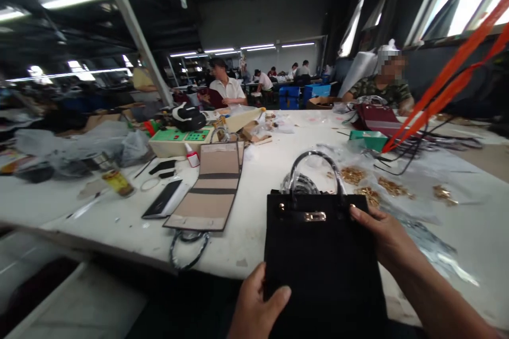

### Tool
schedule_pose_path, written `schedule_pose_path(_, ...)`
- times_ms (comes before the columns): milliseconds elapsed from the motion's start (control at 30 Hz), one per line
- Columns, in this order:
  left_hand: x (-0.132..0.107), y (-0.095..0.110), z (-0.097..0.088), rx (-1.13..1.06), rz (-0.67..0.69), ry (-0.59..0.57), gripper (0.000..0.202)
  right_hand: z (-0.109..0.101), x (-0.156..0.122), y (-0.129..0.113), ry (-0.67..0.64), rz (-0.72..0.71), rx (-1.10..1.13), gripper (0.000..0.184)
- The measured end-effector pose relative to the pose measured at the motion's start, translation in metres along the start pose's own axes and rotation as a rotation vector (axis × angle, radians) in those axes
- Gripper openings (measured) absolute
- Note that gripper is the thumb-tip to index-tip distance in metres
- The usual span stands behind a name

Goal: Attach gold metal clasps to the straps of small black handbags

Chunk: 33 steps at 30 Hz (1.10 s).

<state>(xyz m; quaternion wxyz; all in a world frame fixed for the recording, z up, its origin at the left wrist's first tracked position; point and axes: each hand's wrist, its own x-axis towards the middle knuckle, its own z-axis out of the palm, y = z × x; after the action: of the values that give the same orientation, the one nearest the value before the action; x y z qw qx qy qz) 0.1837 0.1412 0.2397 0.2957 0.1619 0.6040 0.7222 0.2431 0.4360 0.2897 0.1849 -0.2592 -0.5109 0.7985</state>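
A black handbag (322,265) with a wrapped top handle and a gold-coloured clasp is held upright in front of me, at the table's near edge. My left hand (258,302) grips its lower left side, thumb on the front. At the upper right corner, my right hand (382,230) holds the bag with its thumb on the front and fingers mostly behind. To the left lies an opened-out bag piece (210,185) with a tan inside, its dark handle (190,249) hanging over the table edge. Beside it is a black wallet-like piece (162,200).
Gold metal fittings (392,186) lie in piles on plastic at the right, near a green box (368,140). Orange straps (445,85) hang there. A green-panelled machine (181,140), red-labelled bottle (192,155) and yellow-labelled jar (118,181) stand left. Co-workers sit beyond the table.
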Motion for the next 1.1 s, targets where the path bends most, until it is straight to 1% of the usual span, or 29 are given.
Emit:
schedule_pose_path(67, -0.005, 0.007, -0.004, -0.015, -0.027, -0.114, 0.064, 0.007, -0.003, -0.002, 0.039, 0.032, 0.025, 0.045)
schedule_pose_path(100, -0.006, 0.007, -0.007, 0.005, -0.043, -0.135, 0.067, 0.010, -0.003, -0.004, 0.048, 0.046, 0.019, 0.046)
schedule_pose_path(133, -0.007, 0.006, -0.010, 0.026, -0.062, -0.131, 0.069, 0.014, -0.003, -0.006, 0.045, 0.059, 0.002, 0.046)
schedule_pose_path(233, -0.007, -0.001, -0.016, -0.017, -0.091, -0.049, 0.071, 0.027, 0.002, -0.011, -0.032, 0.059, -0.053, 0.049)
schedule_pose_path(300, -0.005, 0.000, -0.017, -0.077, -0.095, -0.004, 0.069, 0.036, 0.006, -0.012, -0.078, 0.038, -0.051, 0.048)
schedule_pose_path(433, 0.009, 0.019, -0.017, -0.102, -0.061, 0.059, 0.061, 0.047, 0.011, -0.005, -0.127, 0.001, -0.024, 0.041)
schedule_pose_path(533, 0.031, 0.036, -0.017, -0.052, -0.109, 0.073, 0.069, 0.046, 0.012, -0.001, -0.192, -0.026, 0.012, 0.040)
schedule_pose_path(567, 0.041, 0.041, -0.017, -0.029, -0.138, 0.066, 0.072, 0.043, 0.012, -0.001, -0.201, -0.039, 0.035, 0.040)
schedule_pose_path(633, 0.061, 0.050, -0.016, 0.000, -0.165, 0.017, 0.072, 0.034, 0.011, -0.003, -0.194, -0.072, 0.057, 0.040)
schedule_pose_path(733, 0.094, 0.061, -0.009, 0.033, -0.105, -0.092, 0.066, 0.012, 0.010, -0.008, -0.197, -0.090, -0.008, 0.039)
schedule_pose_path(800, 0.113, 0.065, 0.000, 0.070, -0.086, -0.138, 0.062, -0.004, 0.011, -0.009, -0.211, -0.081, -0.064, 0.039)
schedule_pose_path(867, 0.128, 0.066, 0.012, 0.110, -0.104, -0.171, 0.062, -0.018, 0.015, -0.010, -0.218, -0.055, -0.109, 0.042)
schedule_pose_path(933, 0.138, 0.063, 0.024, 0.167, -0.116, -0.158, 0.064, -0.033, 0.023, -0.009, -0.209, -0.047, -0.192, 0.046)
schedule_pose_path(967, 0.142, 0.061, 0.030, 0.197, -0.114, -0.130, 0.065, -0.041, 0.029, -0.008, -0.181, -0.060, -0.266, 0.050)
schedule_pose_path(1000, 0.145, 0.058, 0.034, 0.221, -0.112, -0.095, 0.066, -0.051, 0.037, -0.008, -0.124, -0.080, -0.355, 0.054)
schedule_pose_path(1067, 0.150, 0.052, 0.037, 0.246, -0.123, -0.021, 0.067, -0.076, 0.058, -0.010, 0.044, -0.126, -0.522, 0.060)
schedule_pose_path(1100, 0.151, 0.048, 0.037, 0.248, -0.135, 0.008, 0.068, -0.092, 0.071, -0.012, 0.140, -0.141, -0.580, 0.060)
